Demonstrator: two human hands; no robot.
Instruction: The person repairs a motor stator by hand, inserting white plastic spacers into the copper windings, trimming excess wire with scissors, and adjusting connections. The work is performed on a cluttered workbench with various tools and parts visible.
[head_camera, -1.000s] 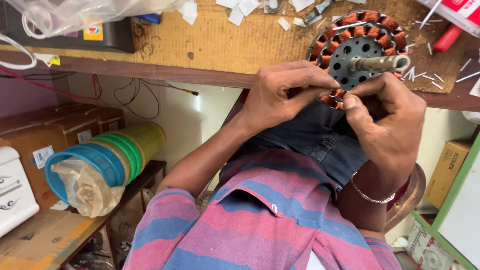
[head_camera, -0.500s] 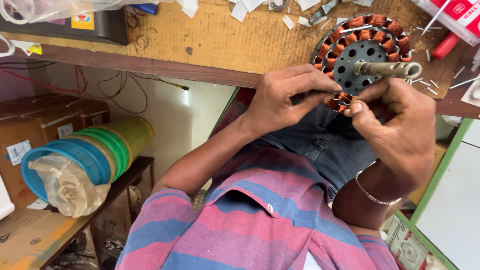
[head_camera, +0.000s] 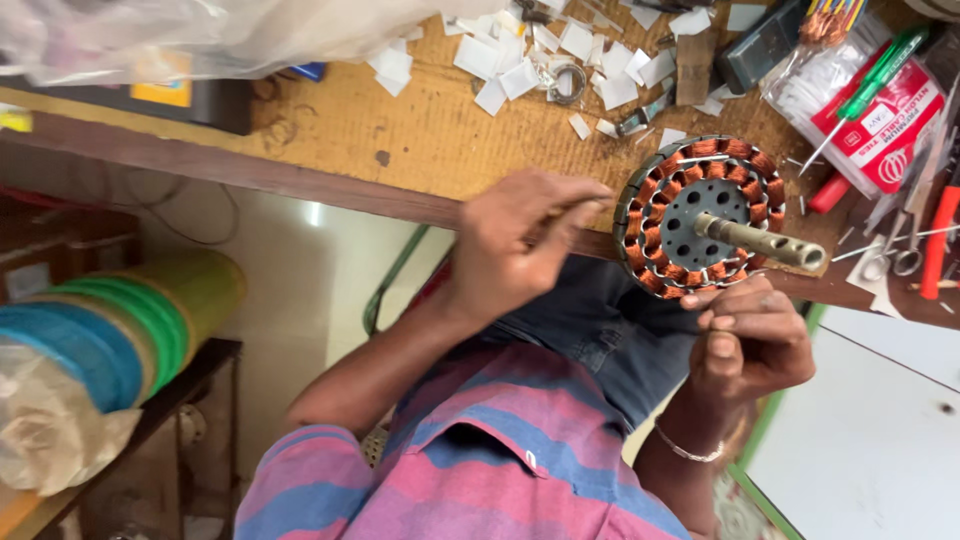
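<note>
Item: motor stator (head_camera: 705, 215) with copper windings and a metal shaft, right of centre in the frame, at the edge of the wooden workbench (head_camera: 400, 140). We note our left hand (head_camera: 525, 250) curled narrowly, pinching something thin just beside its rim; what it is, we cannot tell. Our right hand (head_camera: 750, 340), loosely curled, touches the stator's lower edge. Paper scraps (head_camera: 520, 70) lie above.
</note>
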